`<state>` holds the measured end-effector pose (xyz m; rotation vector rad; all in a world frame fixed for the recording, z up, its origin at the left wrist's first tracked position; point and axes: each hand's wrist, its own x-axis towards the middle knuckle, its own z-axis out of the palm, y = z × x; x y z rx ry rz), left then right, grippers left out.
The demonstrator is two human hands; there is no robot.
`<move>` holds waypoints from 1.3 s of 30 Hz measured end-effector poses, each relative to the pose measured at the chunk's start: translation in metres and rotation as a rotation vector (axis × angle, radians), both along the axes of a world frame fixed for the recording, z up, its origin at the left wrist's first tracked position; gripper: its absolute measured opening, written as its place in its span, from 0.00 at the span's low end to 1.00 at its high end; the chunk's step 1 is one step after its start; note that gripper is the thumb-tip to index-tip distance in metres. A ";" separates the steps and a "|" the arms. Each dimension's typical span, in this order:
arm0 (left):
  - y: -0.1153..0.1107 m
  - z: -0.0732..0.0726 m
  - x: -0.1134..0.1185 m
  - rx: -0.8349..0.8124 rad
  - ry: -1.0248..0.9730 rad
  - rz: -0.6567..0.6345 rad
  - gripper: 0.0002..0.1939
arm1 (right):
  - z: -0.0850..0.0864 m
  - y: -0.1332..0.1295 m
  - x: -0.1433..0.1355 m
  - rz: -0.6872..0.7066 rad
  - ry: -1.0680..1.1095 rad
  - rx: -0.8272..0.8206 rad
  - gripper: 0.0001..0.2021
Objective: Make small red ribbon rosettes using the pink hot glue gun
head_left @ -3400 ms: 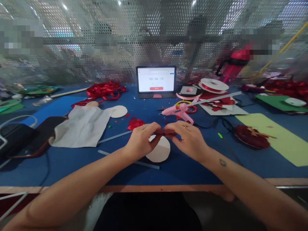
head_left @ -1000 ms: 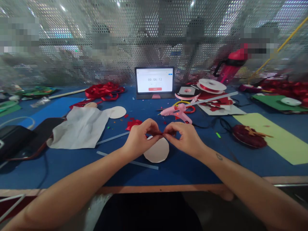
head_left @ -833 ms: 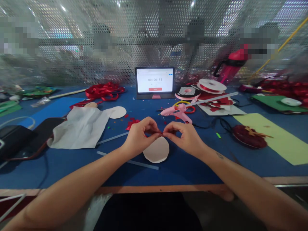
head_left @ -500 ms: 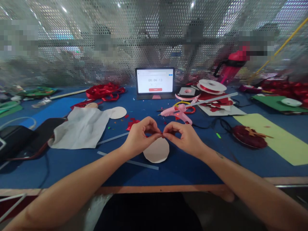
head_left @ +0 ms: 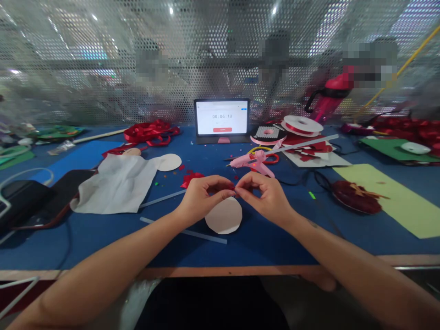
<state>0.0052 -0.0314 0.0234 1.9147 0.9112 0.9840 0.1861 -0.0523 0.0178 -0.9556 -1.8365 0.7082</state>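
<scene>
My left hand [head_left: 203, 196] and my right hand [head_left: 266, 195] meet at their fingertips above a pale round disc [head_left: 224, 216] on the blue table. Both are closed in a pinch; a tiny reddish bit shows between the fingertips, too small to name. Just behind my left hand lie red scraps [head_left: 191, 178]. A pink glue gun [head_left: 253, 161] rests behind my right hand, with a clear glue stick [head_left: 302, 145] in its back. Another glue stick [head_left: 204, 236] lies on the table at the disc's left.
A tablet [head_left: 222, 118] showing a timer stands at the back. On the left are a white cloth [head_left: 117, 185] and a black phone [head_left: 65, 197]. Ribbon spools [head_left: 302, 124], a dark red fuzzy piece [head_left: 355, 197] and a yellow sheet [head_left: 402, 197] are on the right.
The fingertips of my left hand have come lower, and my right fingertips have shifted slightly. My hands remain together over the disc.
</scene>
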 end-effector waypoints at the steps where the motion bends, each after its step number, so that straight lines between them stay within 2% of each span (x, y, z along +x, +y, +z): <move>1: 0.000 0.001 0.000 0.009 0.003 0.002 0.09 | 0.000 0.000 0.000 0.014 -0.001 -0.009 0.04; 5: -0.001 0.002 0.001 0.013 0.024 0.011 0.07 | -0.001 0.000 0.000 0.048 0.010 -0.032 0.04; 12: 0.008 0.003 -0.006 -0.139 -0.123 0.097 0.09 | -0.001 0.003 0.002 -0.036 0.060 -0.024 0.05; 17: 0.016 0.004 -0.010 -0.137 -0.187 0.151 0.10 | -0.003 0.005 0.004 -0.062 0.057 -0.006 0.05; 20: 0.021 0.002 -0.011 -0.128 -0.134 0.190 0.10 | -0.003 0.007 0.005 -0.106 0.062 0.018 0.05; 23: 0.028 -0.003 -0.014 -0.110 -0.038 0.175 0.13 | -0.003 0.008 0.006 -0.130 0.058 0.049 0.05; 27: 0.033 -0.006 -0.018 -0.016 0.111 0.167 0.12 | -0.004 0.008 0.007 -0.135 0.048 0.071 0.05; 31: 0.033 -0.003 -0.020 0.046 0.188 0.224 0.13 | -0.004 0.009 0.008 -0.138 0.036 0.077 0.05; 36: 0.042 0.004 -0.029 0.084 0.140 0.308 0.15 | -0.004 0.010 0.008 -0.155 0.016 0.080 0.05; 39: 0.053 0.009 -0.040 0.179 0.261 0.342 0.12 | -0.004 0.011 0.010 -0.179 -0.010 0.086 0.06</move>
